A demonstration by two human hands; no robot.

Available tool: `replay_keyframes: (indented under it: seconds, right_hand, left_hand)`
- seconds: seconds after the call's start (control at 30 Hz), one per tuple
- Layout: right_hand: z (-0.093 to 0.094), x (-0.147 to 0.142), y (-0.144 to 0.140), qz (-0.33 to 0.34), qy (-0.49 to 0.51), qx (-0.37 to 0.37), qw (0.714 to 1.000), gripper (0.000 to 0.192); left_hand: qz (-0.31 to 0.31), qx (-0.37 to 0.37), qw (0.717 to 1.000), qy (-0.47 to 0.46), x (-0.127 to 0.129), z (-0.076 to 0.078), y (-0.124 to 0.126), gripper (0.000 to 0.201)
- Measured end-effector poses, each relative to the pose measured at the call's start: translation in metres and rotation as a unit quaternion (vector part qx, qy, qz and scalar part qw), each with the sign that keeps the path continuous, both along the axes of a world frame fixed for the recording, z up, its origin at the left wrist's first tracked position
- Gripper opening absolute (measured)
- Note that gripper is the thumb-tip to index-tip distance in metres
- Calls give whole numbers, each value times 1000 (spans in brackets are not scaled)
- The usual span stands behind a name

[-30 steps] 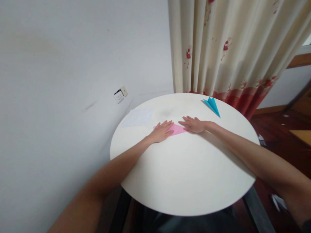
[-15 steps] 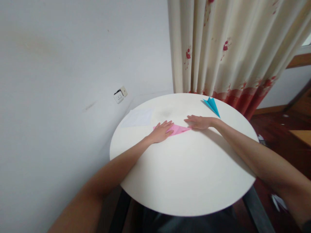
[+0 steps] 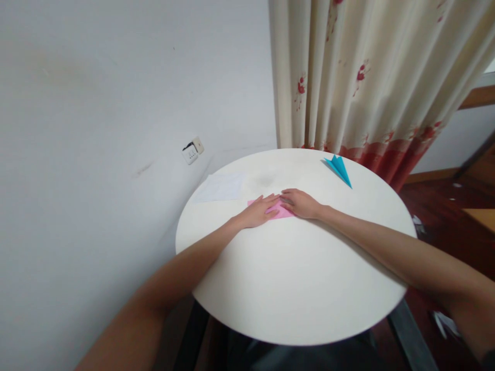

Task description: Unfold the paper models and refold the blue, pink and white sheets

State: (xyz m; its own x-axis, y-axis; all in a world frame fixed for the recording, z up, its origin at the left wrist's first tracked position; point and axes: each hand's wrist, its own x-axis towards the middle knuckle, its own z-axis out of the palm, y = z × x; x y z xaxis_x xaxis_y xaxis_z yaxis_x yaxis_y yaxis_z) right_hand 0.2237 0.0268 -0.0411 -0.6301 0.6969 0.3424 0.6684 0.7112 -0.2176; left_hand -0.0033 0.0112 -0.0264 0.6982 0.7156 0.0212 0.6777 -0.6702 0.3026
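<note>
Round white table (image 3: 294, 278): pink paper (image 3: 275, 209) pinned flat under left hand (image 3: 258, 211), right hand (image 3: 300, 203); fingers extended, nothing clasped.

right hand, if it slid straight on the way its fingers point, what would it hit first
The right hand lies flat on the pink paper, fingers pointing left. They seem to reach the left hand fingertips already, so that hand comes first; the white sheet lies farther off.

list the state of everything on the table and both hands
pink paper: flat on the table, mostly covered by both hands
left hand: open, palm down on the pink paper
right hand: open, palm down on the pink paper
blue paper plane: folded, lying untouched at the far side
white sheet: unfolded, lying flat at far left
round table: bearing all three papers
</note>
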Motion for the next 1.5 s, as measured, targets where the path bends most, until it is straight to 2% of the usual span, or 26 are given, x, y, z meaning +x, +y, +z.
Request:
replay_keyframes:
  seconds: [0.27, 0.57, 0.77, 0.9, 1.23, 1.37, 1.5]
  right_hand:
    - [-1, 4, 3, 7, -1, -7, 1000, 39]
    - [-2, 4, 4, 17, -4, -1, 1000, 41]
    - [-1, 5, 4, 13, -5, 1, 1000, 41]
    - [-1, 5, 4, 14, -6, -1, 1000, 39]
    - [-3, 6, 6, 10, -8, -15, 1000, 42]
    - [-3, 6, 6, 9, -8, -13, 1000, 43]
    - [-2, 7, 5, 17, -15, -14, 1000, 43]
  left_hand:
    - [79, 1, 996, 29, 2, 2, -2, 60]
    - [110, 13, 993, 42, 0, -2, 1, 58]
    - [112, 88, 990, 2, -4, -6, 8, 49]
    - [146, 128, 981, -8, -7, -6, 10, 45]
    - [226, 92, 970, -23, -7, -6, 11, 33]
    - [224, 87, 970, -45, -6, -5, 10, 24]
    - [176, 55, 972, -144, -5, -4, 11, 9]
